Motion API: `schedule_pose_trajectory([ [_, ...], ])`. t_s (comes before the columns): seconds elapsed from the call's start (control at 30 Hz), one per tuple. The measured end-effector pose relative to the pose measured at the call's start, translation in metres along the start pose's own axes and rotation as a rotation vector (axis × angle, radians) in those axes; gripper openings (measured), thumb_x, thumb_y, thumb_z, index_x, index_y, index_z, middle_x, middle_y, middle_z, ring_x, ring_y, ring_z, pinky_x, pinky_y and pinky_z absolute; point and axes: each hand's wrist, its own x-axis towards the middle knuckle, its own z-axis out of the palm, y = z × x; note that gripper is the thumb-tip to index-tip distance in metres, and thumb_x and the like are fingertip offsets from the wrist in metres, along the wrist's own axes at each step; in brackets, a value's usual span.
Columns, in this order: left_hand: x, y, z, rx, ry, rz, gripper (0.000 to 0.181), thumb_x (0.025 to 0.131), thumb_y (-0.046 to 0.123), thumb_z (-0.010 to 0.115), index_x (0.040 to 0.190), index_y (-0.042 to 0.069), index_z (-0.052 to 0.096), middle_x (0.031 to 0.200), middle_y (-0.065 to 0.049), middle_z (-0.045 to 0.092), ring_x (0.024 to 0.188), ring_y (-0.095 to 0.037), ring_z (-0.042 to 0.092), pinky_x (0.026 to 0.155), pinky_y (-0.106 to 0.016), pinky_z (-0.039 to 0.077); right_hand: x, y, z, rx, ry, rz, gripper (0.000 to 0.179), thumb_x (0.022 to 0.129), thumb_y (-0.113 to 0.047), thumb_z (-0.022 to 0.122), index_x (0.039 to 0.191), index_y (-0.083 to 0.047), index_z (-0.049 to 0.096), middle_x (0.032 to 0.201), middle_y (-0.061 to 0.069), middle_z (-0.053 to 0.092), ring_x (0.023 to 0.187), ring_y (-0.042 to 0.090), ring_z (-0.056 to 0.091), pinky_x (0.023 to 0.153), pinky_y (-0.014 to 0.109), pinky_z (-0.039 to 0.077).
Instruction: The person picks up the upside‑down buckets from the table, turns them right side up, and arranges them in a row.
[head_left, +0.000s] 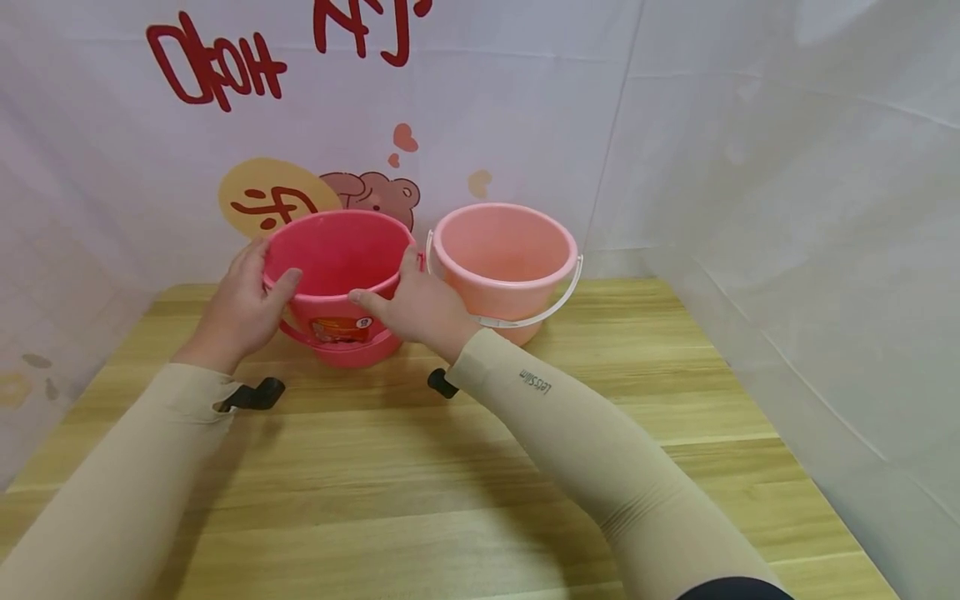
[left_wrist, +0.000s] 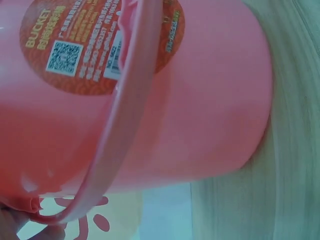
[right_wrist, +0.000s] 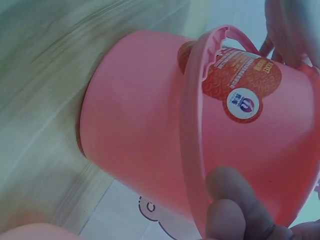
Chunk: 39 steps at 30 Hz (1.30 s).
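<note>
A deep-pink plastic bucket [head_left: 352, 357] stands upright at the back left of the wooden table, and the wrist views show its base on the tabletop. My left hand [head_left: 242, 307] holds its left rim, thumb over the near edge. On the other side, my right hand [head_left: 426, 302] grips the right rim, its thumb along the front lip. The pink handle [left_wrist: 134, 95] hangs down across the front, over a red label [right_wrist: 217, 82]. Fingers [right_wrist: 227, 187] of my right hand show against the bucket's side in the right wrist view.
Just right of it, a paler peach bucket [head_left: 491, 296] stands with its white handle [head_left: 553, 310] lowered. A white printed cloth [head_left: 510, 100] hangs behind the table [head_left: 420, 517], with more white cloth along both sides. Black wrist mounts [head_left: 258, 393] stick out from the sleeves.
</note>
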Motion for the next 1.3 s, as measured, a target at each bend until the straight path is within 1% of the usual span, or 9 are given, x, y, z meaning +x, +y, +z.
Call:
schedule_pose_trajectory([
  [0.03, -0.001, 0.000, -0.001, -0.001, -0.004, 0.007, 0.088, 0.107, 0.058, 0.048, 0.170, 0.011, 0.010, 0.174, -0.023, 0.018, 0.150, -0.054, 0.031, 0.102, -0.079, 0.043, 0.001, 0.001, 0.000, 0.005, -0.001, -0.002, 0.118, 0.090, -0.076, 0.063, 0.171, -0.015, 0.002, 0.098, -0.004, 0.069, 0.069, 0.014, 0.069, 0.067, 0.027, 0.057],
  [0.13, -0.002, -0.001, -0.002, -0.019, -0.010, 0.035, 0.086, 0.106, 0.055, 0.051, 0.171, 0.014, 0.011, 0.173, -0.021, 0.021, 0.149, -0.052, 0.032, 0.103, -0.079, 0.043, 0.004, 0.002, -0.002, -0.010, -0.015, 0.002, 0.116, 0.092, -0.076, 0.060, 0.171, -0.016, 0.000, 0.093, -0.002, 0.070, 0.068, 0.015, 0.069, 0.069, 0.027, 0.057],
  [0.3, -0.005, -0.003, -0.002, -0.032, -0.009, 0.061, 0.086, 0.105, 0.052, 0.057, 0.171, 0.020, 0.013, 0.173, -0.018, 0.024, 0.149, -0.049, 0.032, 0.100, -0.078, 0.046, 0.005, 0.002, -0.005, -0.004, -0.035, 0.007, 0.114, 0.095, -0.073, 0.059, 0.171, -0.018, -0.004, 0.079, 0.002, 0.066, 0.059, 0.016, 0.061, 0.064, 0.025, 0.053],
  [0.43, -0.007, -0.003, 0.000, -0.009, -0.002, 0.046, 0.088, 0.104, 0.053, 0.058, 0.171, 0.018, 0.012, 0.175, -0.017, 0.019, 0.153, -0.050, 0.027, 0.097, -0.079, 0.046, 0.006, 0.003, -0.006, 0.000, -0.043, -0.005, 0.111, 0.096, -0.071, 0.058, 0.171, -0.017, -0.005, 0.074, 0.003, 0.063, 0.055, 0.016, 0.056, 0.061, 0.024, 0.050],
  [0.63, -0.008, -0.001, 0.003, 0.032, 0.018, 0.018, 0.092, 0.103, 0.058, 0.057, 0.171, 0.014, 0.013, 0.177, -0.017, 0.013, 0.157, -0.050, 0.020, 0.098, -0.081, 0.044, 0.008, 0.004, -0.006, 0.027, -0.060, -0.013, 0.108, 0.099, -0.068, 0.058, 0.171, -0.018, -0.005, 0.074, 0.004, 0.065, 0.057, 0.017, 0.060, 0.063, 0.025, 0.052],
  [0.8, -0.008, 0.001, 0.007, 0.046, 0.045, -0.001, 0.094, 0.102, 0.061, 0.057, 0.170, 0.011, 0.015, 0.177, -0.018, 0.013, 0.158, -0.050, 0.019, 0.099, -0.081, 0.043, 0.009, 0.004, -0.005, 0.037, -0.060, -0.015, 0.104, 0.101, -0.064, 0.057, 0.171, -0.018, -0.005, 0.077, 0.003, 0.068, 0.057, 0.017, 0.061, 0.065, 0.026, 0.054],
  [0.93, -0.009, 0.003, 0.009, 0.056, 0.062, -0.024, 0.097, 0.101, 0.063, 0.057, 0.168, 0.006, 0.019, 0.176, -0.020, 0.013, 0.158, -0.050, 0.019, 0.101, -0.081, 0.042, 0.009, 0.002, -0.003, 0.028, -0.057, -0.010, 0.101, 0.103, -0.062, 0.055, 0.171, -0.017, -0.005, 0.077, 0.003, 0.068, 0.056, 0.017, 0.058, 0.063, 0.026, 0.054],
  [1.17, -0.009, 0.007, 0.011, 0.082, 0.082, -0.046, 0.101, 0.100, 0.068, 0.054, 0.167, 0.001, 0.021, 0.176, -0.022, 0.013, 0.156, -0.053, 0.021, 0.104, -0.082, 0.039, 0.009, -0.002, 0.004, 0.060, -0.024, 0.031, 0.116, 0.093, -0.076, 0.059, 0.170, -0.022, -0.008, 0.078, 0.002, 0.069, 0.060, 0.020, 0.067, 0.062, 0.029, 0.056],
  [1.3, -0.009, 0.009, 0.014, 0.086, 0.091, -0.042, 0.101, 0.099, 0.070, 0.053, 0.167, 0.002, 0.021, 0.176, -0.022, 0.013, 0.156, -0.053, 0.021, 0.105, -0.083, 0.038, 0.011, -0.002, 0.005, 0.066, 0.008, 0.041, 0.116, 0.092, -0.076, 0.060, 0.171, -0.022, -0.006, 0.079, 0.001, 0.070, 0.061, 0.018, 0.068, 0.064, 0.029, 0.057],
])
